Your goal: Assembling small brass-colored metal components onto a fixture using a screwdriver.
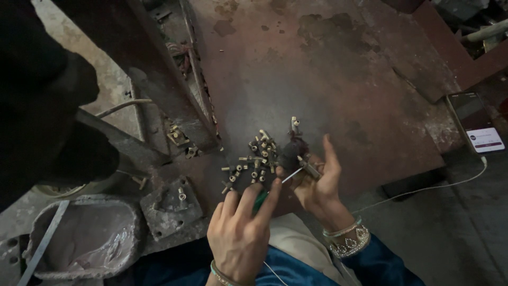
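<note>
holding: my left hand (pixel 241 233) grips a green-handled screwdriver (pixel 260 199).
right hand (pixel 316 182): closed, pinching a small brass fitting (pixel 309 168) above the surface (pixel 328 90).
handling: light, stiff, slippery; hold its sides.
pile: loose fittings (pixel 254 159) beside.

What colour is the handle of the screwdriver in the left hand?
Green, on the screwdriver handle gripped by the left hand; the head view shows it best.

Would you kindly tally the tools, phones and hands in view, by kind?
Screwdriver, green handle, in the left hand: 1
Phone, screen lit: 1
Hands, with the right hand: 2
Total: 4
</note>
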